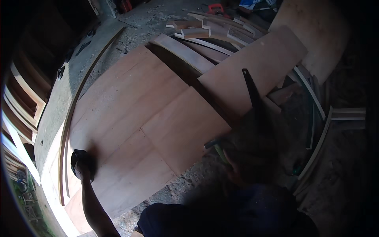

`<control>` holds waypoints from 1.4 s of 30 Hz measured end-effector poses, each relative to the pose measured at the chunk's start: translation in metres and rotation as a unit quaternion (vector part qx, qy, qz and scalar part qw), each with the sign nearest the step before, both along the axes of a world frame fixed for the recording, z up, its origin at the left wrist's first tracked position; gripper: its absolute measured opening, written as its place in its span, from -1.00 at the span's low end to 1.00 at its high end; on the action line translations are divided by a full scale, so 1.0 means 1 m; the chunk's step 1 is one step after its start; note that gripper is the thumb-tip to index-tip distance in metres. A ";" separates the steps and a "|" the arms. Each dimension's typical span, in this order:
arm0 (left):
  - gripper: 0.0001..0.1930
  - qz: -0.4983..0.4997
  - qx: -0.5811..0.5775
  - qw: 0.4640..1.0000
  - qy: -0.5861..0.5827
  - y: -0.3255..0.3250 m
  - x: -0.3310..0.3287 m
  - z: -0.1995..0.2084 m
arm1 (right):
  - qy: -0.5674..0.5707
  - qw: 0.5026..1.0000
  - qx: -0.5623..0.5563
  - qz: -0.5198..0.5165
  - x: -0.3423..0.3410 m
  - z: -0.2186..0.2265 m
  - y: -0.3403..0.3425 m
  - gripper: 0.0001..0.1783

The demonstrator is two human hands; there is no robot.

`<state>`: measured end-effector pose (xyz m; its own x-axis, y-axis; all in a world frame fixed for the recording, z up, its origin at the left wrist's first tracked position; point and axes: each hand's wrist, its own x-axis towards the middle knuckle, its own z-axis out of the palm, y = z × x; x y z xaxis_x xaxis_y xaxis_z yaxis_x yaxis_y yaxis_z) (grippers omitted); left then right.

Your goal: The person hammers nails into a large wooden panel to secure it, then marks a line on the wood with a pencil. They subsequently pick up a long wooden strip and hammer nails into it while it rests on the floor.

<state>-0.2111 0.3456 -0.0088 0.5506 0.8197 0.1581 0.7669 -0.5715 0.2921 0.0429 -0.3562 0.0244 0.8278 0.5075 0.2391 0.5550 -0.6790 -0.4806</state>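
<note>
Plywood sheet (130,118), centre frame: left hand (82,164) presses its lower-left edge, fingers closed over something dark. Right hand hidden in shadow. Steadying step; next needs firm hold.

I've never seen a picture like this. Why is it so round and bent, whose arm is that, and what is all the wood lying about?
There is no machine here: a person wears a wide fisheye camera on the head, looking down, so straight edges bend near the rim. The bare arm from the lower edge is the person's own, and its left hand presses flat on a large reddish-brown plywood sheet lying on a gritty grey concrete floor. The right hand is lost in shadow beside a dark handsaw blade and a small greenish handle; whether it grips either, I cannot tell. Pale curved wooden strips lie piled farther off.
</note>
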 end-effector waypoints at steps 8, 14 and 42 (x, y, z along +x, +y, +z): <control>-0.60 0.024 0.115 0.986 0.119 0.000 0.012 0.028 | 0.350 0.929 0.100 -0.075 -0.015 -0.022 -0.024 -0.40; -0.69 0.113 0.005 0.993 0.014 -0.026 0.024 0.074 | 0.170 0.982 0.057 -0.058 0.011 0.017 -0.025 -0.39; -0.79 -0.416 -0.275 0.841 -0.209 -0.548 0.331 0.001 | 0.156 0.968 0.175 -0.085 0.036 0.023 -0.072 -0.33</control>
<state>0.1200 -0.2020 -0.0077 0.9607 0.1906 0.2020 -0.0660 -0.5497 0.8328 0.0794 -0.4278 0.0473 0.9521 0.2904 0.0958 0.2395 -0.5134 -0.8241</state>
